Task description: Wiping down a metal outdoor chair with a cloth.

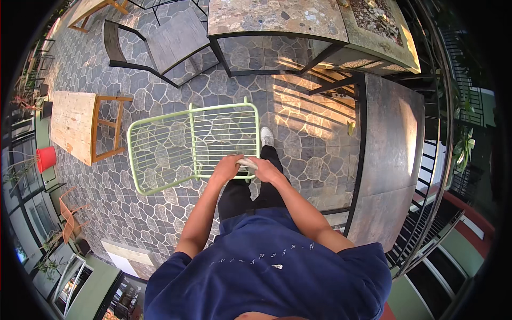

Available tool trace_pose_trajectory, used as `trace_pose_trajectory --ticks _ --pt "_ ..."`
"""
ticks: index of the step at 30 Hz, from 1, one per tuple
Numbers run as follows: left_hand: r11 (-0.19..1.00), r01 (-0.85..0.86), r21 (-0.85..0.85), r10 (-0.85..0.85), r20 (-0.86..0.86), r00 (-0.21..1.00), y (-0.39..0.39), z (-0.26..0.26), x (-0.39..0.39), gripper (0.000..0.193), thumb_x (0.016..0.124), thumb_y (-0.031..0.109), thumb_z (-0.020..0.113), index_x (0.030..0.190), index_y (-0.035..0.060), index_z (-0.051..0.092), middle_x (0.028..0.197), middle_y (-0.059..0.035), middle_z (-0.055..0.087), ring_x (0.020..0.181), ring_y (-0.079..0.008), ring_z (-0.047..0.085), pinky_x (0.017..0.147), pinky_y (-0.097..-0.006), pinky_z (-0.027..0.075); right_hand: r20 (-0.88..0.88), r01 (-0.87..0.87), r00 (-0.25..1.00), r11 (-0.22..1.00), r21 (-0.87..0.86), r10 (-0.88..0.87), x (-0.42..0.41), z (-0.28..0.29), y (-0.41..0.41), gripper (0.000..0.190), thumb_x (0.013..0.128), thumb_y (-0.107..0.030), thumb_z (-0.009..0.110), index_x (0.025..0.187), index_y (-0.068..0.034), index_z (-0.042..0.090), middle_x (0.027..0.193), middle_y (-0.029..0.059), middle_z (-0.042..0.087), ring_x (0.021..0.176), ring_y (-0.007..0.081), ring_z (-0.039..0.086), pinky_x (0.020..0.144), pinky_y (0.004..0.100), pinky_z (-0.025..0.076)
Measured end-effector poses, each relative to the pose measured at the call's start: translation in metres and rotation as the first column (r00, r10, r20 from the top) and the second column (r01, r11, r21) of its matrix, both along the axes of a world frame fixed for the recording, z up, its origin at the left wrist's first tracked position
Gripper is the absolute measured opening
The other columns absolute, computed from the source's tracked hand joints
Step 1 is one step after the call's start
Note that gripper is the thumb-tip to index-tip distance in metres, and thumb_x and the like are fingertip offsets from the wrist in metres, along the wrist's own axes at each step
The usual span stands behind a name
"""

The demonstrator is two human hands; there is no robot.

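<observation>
A pale green metal chair (193,140) with a slatted seat and back stands right before me. My left hand (227,168) and my right hand (266,169) are close together above the near side of its seat. Between them they grip a whitish, bunched-up cloth (247,163), partly hidden by the fingers. Whether the cloth touches the slats cannot be made out. One white shoe (267,136) shows on the floor beside the seat's right edge.
A wooden-topped table (74,124) stands left. Ahead are a black-framed chair (178,40) and a stone-topped table (276,18). A dark long-topped table (388,156) lies along the right, near a metal railing (444,120). A red pot (46,159) sits far left.
</observation>
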State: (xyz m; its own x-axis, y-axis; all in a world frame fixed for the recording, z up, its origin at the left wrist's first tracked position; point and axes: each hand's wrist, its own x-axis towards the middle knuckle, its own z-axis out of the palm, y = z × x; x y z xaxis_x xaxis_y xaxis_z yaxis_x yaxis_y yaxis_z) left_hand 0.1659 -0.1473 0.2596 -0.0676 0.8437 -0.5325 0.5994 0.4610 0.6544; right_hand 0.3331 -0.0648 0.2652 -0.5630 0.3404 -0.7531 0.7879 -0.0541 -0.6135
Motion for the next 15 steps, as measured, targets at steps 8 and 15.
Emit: trace_pose_trajectory --ticks 8,15 --pt "0.899 -0.287 0.332 0.319 -0.046 0.947 0.132 -0.097 -0.031 0.046 0.079 -0.007 0.047 0.123 0.0056 0.054 0.118 -0.0211 0.057 0.111 -0.0361 0.054 0.093 -0.0380 0.043 -0.289 0.209 0.944 0.967 0.148 -0.160 -0.053 -0.117 0.133 0.067 0.069 -0.007 0.064 0.133 -0.015 0.048 0.140 0.0238 0.036 0.128 0.0364 0.037 0.104 0.0387 0.035" --pt "0.940 -0.339 -0.047 0.339 -0.016 0.941 0.196 -0.220 -0.069 0.045 0.082 0.006 0.045 0.127 0.0034 0.050 0.105 -0.0203 0.063 0.101 -0.0391 0.058 0.098 -0.0392 0.040 -0.245 0.315 0.928 0.942 0.111 -0.281 -0.100 -0.254 0.180 0.050 0.083 -0.024 0.055 0.132 -0.015 0.049 0.142 0.0177 0.036 0.132 0.0329 0.032 0.106 0.0372 0.032"
